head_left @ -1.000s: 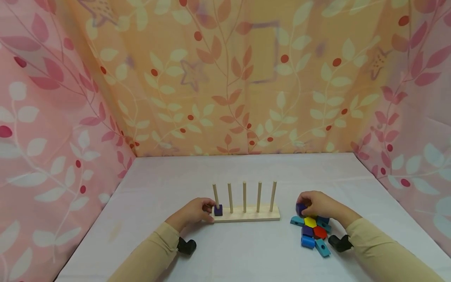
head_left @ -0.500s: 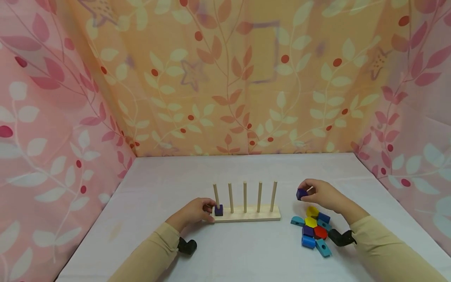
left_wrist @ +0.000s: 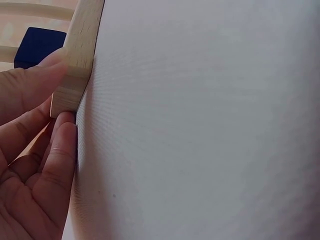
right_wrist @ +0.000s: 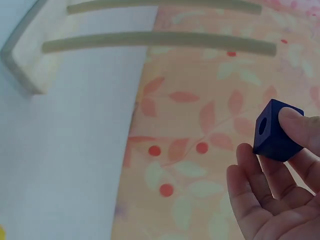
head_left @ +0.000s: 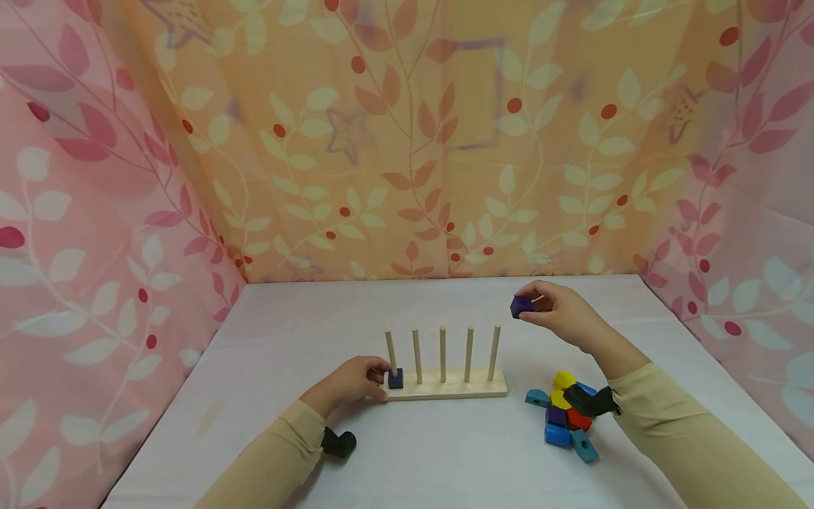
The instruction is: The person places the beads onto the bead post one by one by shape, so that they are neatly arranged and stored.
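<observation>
My right hand (head_left: pixel 562 317) holds a dark purple cube bead (head_left: pixel 521 307) above the table, to the right of a wooden peg stand (head_left: pixel 458 388) and higher than its peg tops. Thumb and fingers pinch the cube; a round hole (right_wrist: pixel 263 126) shows in one face in the right wrist view. My left hand (head_left: pixel 350 382) grips the left end of the stand's base (left_wrist: pixel 80 65), thumb on one side and fingers at the end. Another purple cube (head_left: pixel 396 379) sits low on the leftmost peg (head_left: pixel 391 352). The other pegs carry nothing.
Right of the stand lies a loose cluster of beads: a red hexagon (head_left: pixel 579 420), yellow pieces (head_left: pixel 563 380), a blue piece (head_left: pixel 557 435), teal half-rounds (head_left: pixel 584 446) and a purple one (head_left: pixel 556 416). My right wrist's black camera (head_left: pixel 593 400) covers part of it. Patterned cloth (head_left: pixel 381 177) stands behind the table.
My right hand has lifted the purple cube from beside the bead cluster, then carried it up and to the left. The left hand and the stand stay in place.
</observation>
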